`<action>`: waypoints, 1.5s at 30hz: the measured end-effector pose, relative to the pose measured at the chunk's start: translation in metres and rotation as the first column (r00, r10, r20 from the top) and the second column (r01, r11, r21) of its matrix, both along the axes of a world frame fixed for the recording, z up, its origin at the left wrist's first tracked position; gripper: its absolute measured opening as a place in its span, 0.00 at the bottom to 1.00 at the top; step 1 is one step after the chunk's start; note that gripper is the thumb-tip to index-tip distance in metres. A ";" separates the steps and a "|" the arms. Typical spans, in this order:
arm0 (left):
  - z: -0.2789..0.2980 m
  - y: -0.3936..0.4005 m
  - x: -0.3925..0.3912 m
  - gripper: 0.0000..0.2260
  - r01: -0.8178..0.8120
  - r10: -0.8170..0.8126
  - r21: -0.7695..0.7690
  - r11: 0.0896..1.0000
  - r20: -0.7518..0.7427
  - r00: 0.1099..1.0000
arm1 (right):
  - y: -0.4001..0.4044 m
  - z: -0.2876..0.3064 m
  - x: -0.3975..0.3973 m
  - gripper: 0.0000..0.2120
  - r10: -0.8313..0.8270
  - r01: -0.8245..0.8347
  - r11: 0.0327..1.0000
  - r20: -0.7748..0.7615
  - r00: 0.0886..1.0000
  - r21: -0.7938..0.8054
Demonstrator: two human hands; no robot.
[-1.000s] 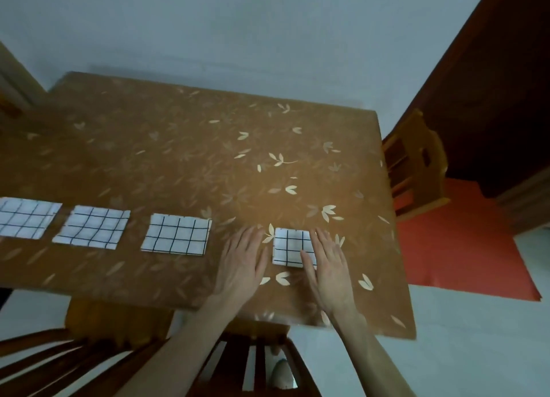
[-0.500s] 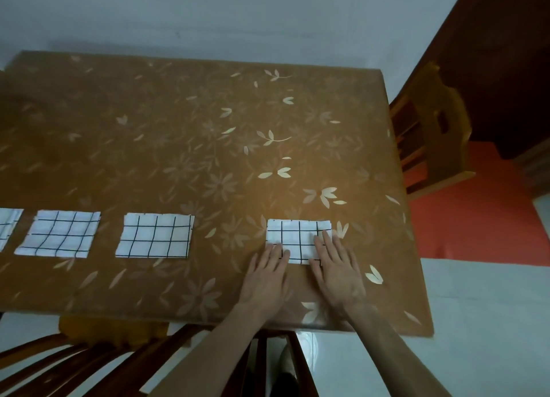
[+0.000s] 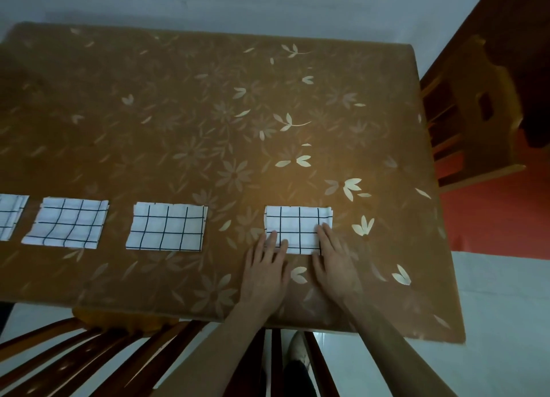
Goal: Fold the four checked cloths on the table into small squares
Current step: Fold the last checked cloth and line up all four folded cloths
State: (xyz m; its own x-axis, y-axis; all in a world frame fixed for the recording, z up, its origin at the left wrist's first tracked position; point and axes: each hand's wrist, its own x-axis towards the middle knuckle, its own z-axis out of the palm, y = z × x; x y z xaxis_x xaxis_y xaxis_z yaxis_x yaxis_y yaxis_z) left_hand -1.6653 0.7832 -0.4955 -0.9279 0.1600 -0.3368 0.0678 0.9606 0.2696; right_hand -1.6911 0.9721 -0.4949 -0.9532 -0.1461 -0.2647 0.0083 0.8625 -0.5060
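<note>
Your left hand and right hand are lying flat, fingers straight, pressing the near edge of the rightmost folded cloth (gripping nothing). This cloth is resting near the table front-right corner; three more checked cloths are lying in a row leftward, apart.

Your hands have closed in on the rightmost cloth

A second ago your left hand lay flat on the brown flower-patterned tablecloth beside the white black-checked folded cloth; now its fingertips rest on the cloth's near left corner. Your right hand has slid towards the near right corner, uncovering more cloth.
</note>
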 end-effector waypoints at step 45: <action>-0.018 -0.083 -0.009 0.28 0.187 -0.181 0.017 0.982 -0.173 0.968 | -0.078 -0.031 0.001 0.31 0.039 0.013 0.950 -0.158 0.987 0.313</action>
State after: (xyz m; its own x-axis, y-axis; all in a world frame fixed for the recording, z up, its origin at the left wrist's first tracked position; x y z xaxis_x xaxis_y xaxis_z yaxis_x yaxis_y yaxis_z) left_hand -1.6747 0.7004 -0.5132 -0.9246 0.3418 -0.1683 0.2903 0.9182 0.2697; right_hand -1.6897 0.8943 -0.5264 -0.9853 -0.0937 -0.1431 -0.0631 0.9767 -0.2050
